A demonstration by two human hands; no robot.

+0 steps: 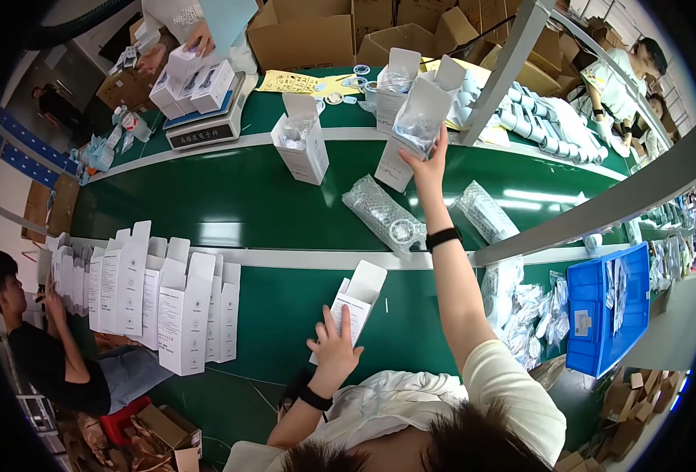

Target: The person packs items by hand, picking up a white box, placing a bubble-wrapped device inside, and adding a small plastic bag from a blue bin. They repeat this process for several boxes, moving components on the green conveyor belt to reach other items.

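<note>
At the far side of the middle strip, my right hand (429,161) grips the side of an upright, open white box (399,161), thumb on its near face. Bubble-wrapped contents show at that box's mouth. My left hand (336,350) lies with spread fingers on the printed face of another white box (361,293), flap raised, on the near strip. Left of my right hand stands an open white box (305,153) with a wrapped item inside; one more filled box (391,102) is just behind. A bubble-wrapped part (383,214) lies between my hands.
Several open white cartons (187,315) stand in rows at left, near a seated person. A scale (206,126) bears boxes at far left. Bubble-wrapped pieces (486,211), bagged parts (548,315) and a blue bin (607,307) are at right. A metal post (509,71) rises at right.
</note>
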